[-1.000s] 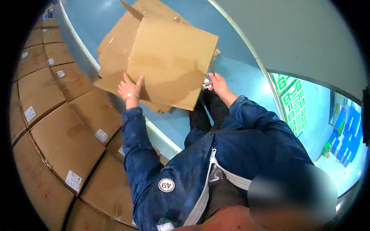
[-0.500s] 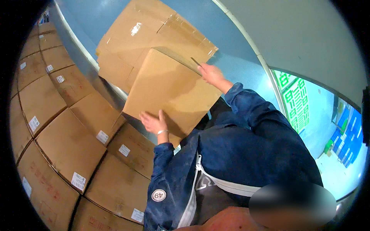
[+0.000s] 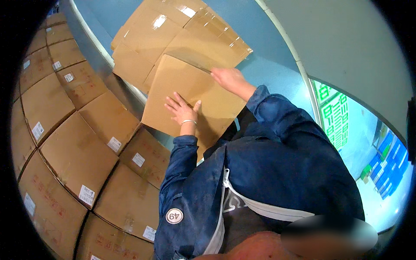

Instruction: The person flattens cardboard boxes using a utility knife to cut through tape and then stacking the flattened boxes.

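A plain brown cardboard box is in front of me at the middle of the head view, its large face turned up. My left hand lies on that face with the fingers spread. At the box's far right edge is my right hand, its fingers closed round a thin dark knife-like tool that is now mostly hidden by the hand and edge. Beyond the box a flattened brown carton with strips of shiny tape lies on the blue floor.
Stacked brown cartons with white labels fill the left side. A pale curved rail runs between them and the blue floor. At right are a grey panel, a green-marked board and blue boxes.
My left hand has moved up and inward onto the box face, fingers now spread. My right hand has shifted left along the far edge, and the tool's tip shows less.
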